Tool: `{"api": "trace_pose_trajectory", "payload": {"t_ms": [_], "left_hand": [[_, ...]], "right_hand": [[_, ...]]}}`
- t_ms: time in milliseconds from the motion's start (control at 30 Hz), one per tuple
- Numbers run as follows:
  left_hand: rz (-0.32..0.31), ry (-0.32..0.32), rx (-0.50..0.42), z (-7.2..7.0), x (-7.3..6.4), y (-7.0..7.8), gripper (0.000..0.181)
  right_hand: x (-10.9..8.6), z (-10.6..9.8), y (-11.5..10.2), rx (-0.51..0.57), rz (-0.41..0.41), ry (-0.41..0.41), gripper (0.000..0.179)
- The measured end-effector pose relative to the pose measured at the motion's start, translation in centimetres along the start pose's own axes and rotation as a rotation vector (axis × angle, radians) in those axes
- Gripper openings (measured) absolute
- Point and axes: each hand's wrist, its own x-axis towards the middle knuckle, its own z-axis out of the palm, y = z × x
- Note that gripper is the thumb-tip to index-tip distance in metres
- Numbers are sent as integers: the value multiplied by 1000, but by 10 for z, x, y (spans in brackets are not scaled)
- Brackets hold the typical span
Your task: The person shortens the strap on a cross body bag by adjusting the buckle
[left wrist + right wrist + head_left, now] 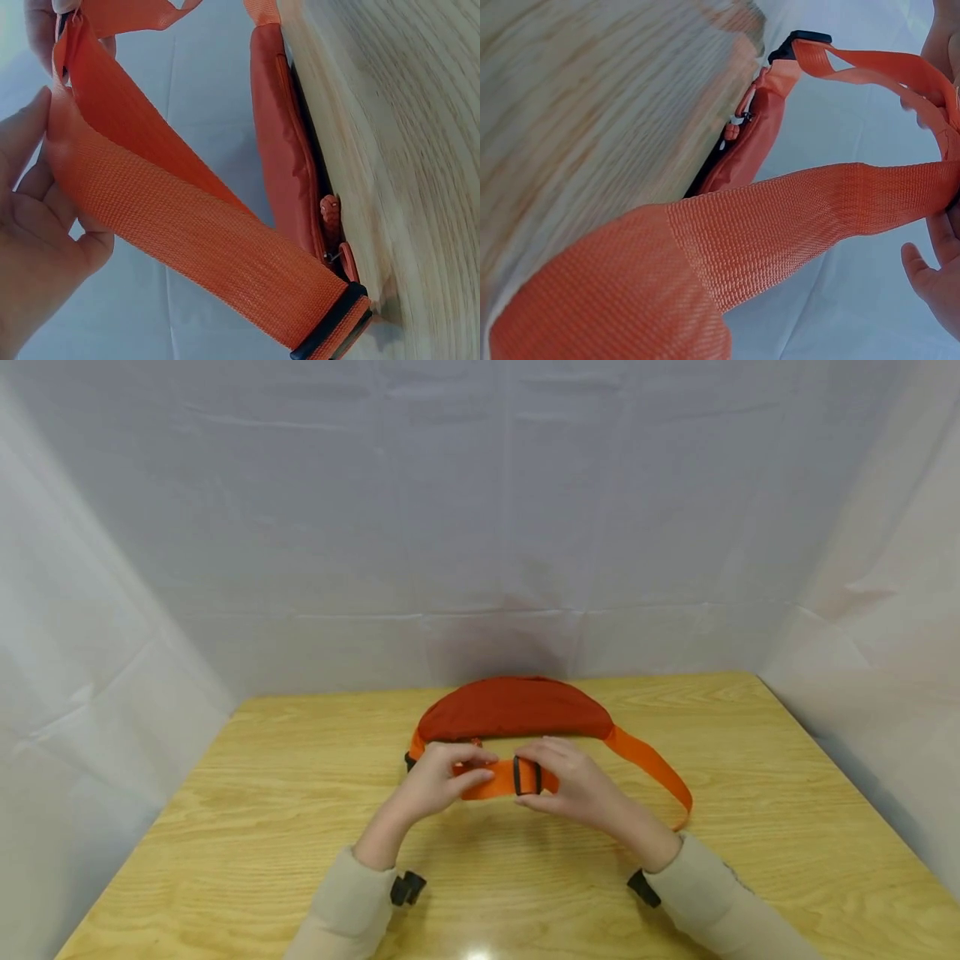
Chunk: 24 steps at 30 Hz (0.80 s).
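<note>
A red waist bag (517,708) lies on the table, with its orange strap (656,764) looping from the right end round to the front. Both hands hold the front stretch of strap raised above the wood. My left hand (431,781) pinches the strap (180,225) between thumb and fingers. Close beside it, my right hand (577,781) grips the strap at a black slider (527,776), fingers above and thumb below. A black buckle (330,322) joins strap and bag at the left end. The zipper pull (330,214) hangs at the bag's front edge.
The bag stands on a light wood-grain table (262,827). White sheeting (480,527) hangs behind the table and along both sides. Black wrist mounts (407,888) show at the sleeve cuffs, low over the table.
</note>
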Motion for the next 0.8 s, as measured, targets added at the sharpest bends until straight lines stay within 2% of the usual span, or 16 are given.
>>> {"api": "trace_pose_trajectory", "payload": {"t_ms": [200, 633, 800], "left_hand": [[26, 10, -38, -3, -2, -1, 20], [-21, 22, -88, -4, -4, 0, 21], [-1, 61, -63, -6, -9, -7, 20]], "right_hand": [[0, 2, 1, -10, -19, -3, 53], [0, 5, 2, -33, -65, 12, 53], [-3, 5, 4, -15, -21, 12, 54]]}}
